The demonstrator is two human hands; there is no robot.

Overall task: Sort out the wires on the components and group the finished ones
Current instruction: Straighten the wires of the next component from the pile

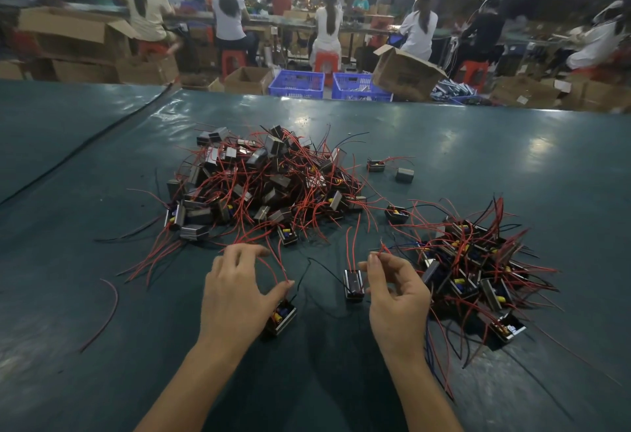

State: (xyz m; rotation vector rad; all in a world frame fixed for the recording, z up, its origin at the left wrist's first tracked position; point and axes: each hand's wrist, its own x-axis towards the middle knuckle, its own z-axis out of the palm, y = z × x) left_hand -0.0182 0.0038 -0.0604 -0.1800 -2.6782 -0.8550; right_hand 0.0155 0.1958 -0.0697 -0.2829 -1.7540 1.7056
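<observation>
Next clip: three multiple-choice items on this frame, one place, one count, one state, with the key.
1. Where does the smaller pile of components lie? A. right of the right hand B. at the far left C. on the floor
2. How many blue crates stand beyond the table? A. one B. two C. four
3. What is the right hand doing? A. lying flat B. pinching a red wire C. lifting a crate
Key: 1 A, it spreads beside that hand; 2 B, two stand side by side; 3 B, fingers close on the wire's end.
</observation>
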